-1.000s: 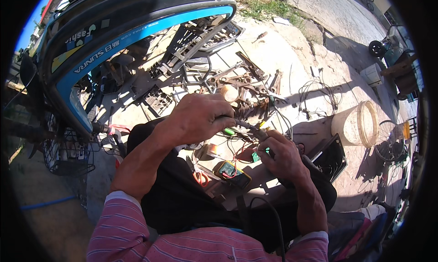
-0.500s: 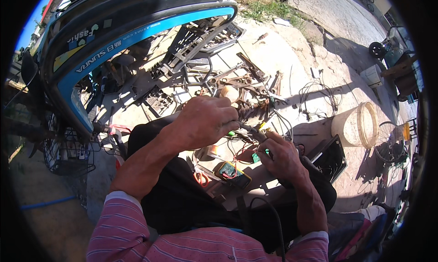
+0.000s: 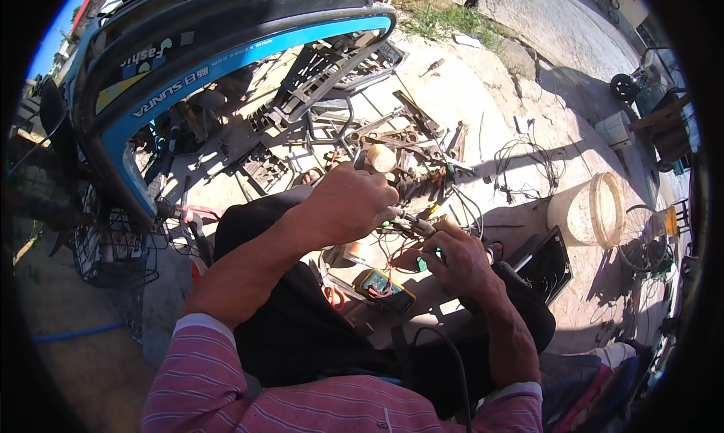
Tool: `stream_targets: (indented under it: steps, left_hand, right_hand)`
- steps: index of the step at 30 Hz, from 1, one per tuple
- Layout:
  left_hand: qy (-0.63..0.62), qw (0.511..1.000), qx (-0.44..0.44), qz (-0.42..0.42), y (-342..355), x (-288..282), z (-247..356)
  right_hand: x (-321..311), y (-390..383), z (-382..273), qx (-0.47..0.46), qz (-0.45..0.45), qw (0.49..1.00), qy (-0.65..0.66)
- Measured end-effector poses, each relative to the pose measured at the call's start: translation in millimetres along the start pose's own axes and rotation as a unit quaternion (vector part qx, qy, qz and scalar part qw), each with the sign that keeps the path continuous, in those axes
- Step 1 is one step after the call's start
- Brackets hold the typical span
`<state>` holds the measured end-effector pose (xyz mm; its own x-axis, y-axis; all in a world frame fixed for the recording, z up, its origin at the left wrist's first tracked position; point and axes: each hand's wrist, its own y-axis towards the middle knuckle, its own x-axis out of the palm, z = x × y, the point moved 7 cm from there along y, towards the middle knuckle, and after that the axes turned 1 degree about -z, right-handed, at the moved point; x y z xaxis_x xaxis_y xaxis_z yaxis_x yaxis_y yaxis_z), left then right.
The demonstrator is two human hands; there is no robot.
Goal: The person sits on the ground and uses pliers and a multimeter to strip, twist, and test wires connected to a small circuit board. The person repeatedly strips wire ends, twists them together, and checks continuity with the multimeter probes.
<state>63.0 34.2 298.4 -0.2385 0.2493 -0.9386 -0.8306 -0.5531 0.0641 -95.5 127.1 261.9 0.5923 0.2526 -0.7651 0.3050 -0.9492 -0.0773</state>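
As right hand holds it, slim part, greyish

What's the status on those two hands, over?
Left grip closed on slim grey piece. Right grip closed farther along it. Multimeter lies lower in view, apart from both; no obstruction seen.

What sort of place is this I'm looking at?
Probably an outdoor repair spot: metal tools lie heaped on sunlit ground, with a multimeter nearby and a blue-and-black vehicle alongside.
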Motion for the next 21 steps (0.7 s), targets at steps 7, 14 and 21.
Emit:
stream_targets:
  steps: [7, 14, 21]
  left_hand:
    - [-0.001, 0.999, -0.036, 0.028, 1.4, 3.0, 7.7]
    - [-0.018, 0.996, -0.078, 0.033, 3.8, -10.7, 8.9]
    - [-0.018, 0.987, -0.143, 0.073, -0.3, -36.6, -24.4]
  right_hand:
    - [-3.2, -2.3, 4.0, 0.009, 0.025, 1.0, 0.006]
    - [-17.7, -4.3, -0.8, -0.004, 0.068, 0.998, 0.018]
    - [-18.1, -11.9, 2.3, 0.001, 0.059, 0.998, 0.019]
